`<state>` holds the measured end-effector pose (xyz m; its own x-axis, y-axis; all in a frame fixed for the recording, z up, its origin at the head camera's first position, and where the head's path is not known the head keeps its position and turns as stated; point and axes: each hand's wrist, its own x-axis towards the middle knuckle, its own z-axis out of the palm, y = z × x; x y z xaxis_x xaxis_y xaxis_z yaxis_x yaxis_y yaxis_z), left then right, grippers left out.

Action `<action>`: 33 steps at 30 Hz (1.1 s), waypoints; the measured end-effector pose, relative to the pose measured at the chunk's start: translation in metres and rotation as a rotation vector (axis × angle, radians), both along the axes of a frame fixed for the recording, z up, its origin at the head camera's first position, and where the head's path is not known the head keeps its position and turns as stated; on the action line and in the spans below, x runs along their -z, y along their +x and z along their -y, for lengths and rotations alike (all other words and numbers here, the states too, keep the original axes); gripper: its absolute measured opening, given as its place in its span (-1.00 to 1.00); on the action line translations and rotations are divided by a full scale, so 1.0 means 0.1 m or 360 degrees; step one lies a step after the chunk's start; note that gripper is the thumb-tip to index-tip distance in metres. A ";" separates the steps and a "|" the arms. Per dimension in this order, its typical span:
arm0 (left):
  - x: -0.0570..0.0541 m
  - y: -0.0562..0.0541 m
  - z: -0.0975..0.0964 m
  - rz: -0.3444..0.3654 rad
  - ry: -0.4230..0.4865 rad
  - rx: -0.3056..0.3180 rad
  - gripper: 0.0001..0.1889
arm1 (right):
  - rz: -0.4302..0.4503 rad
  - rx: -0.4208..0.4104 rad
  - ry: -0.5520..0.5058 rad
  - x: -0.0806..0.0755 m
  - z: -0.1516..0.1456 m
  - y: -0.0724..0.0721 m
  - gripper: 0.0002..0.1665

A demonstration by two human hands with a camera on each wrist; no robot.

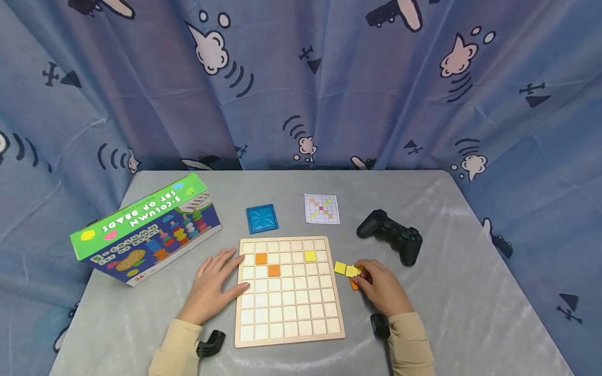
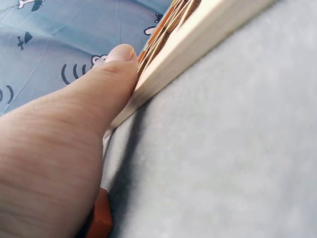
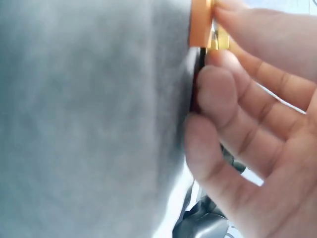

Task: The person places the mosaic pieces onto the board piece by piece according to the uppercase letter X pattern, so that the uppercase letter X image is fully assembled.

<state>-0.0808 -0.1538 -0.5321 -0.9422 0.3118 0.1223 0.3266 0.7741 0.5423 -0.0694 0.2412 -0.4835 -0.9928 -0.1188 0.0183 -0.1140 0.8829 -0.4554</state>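
Note:
A square wooden grid board (image 1: 290, 297) lies on the table, with two orange tiles and one yellow tile (image 1: 310, 256) in its upper rows. My left hand (image 1: 211, 290) rests at the board's left edge, fingers spread and thumb over the rim; the left wrist view shows that thumb (image 2: 111, 79) against the wooden side. Right of the board, my right hand (image 1: 382, 287) pinches a yellow tile (image 1: 351, 271) between thumb and fingers. Another yellow tile (image 1: 340, 267) lies beside it. An orange tile (image 3: 200, 25) sits by the thumb, and something dark red is partly hidden behind the fingertips.
Behind the board lie a blue square tray (image 1: 262, 218) and a small pattern card (image 1: 322, 209) with a coloured grid. A black game controller (image 1: 391, 235) is at the right. A green and blue toy box (image 1: 150, 230) stands at the left.

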 end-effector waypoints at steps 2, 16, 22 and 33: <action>0.00 0.00 0.00 0.0003 -0.0002 -0.0002 -0.25 | 0.0002 -0.0003 0.0011 -0.02 0.01 0.00 -0.70; -0.01 0.00 0.00 0.0011 -0.0004 -0.0008 -0.25 | -0.0082 -0.0113 -0.0011 -0.23 0.12 -0.10 -0.73; 0.02 -0.01 0.00 -0.0012 -0.0006 -0.0003 -0.25 | -0.0089 -0.0211 -0.0025 -0.33 0.26 -0.23 -0.70; 0.02 -0.01 0.00 -0.0016 -0.0011 -0.0008 -0.26 | -0.0123 -0.0490 -0.0080 -0.25 0.55 -0.35 -0.69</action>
<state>-0.0816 -0.1538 -0.5336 -0.9425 0.3082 0.1295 0.3282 0.7794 0.5336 -0.1047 0.1858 -0.4584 -0.9057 -0.4105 0.1056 -0.4084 0.7782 -0.4772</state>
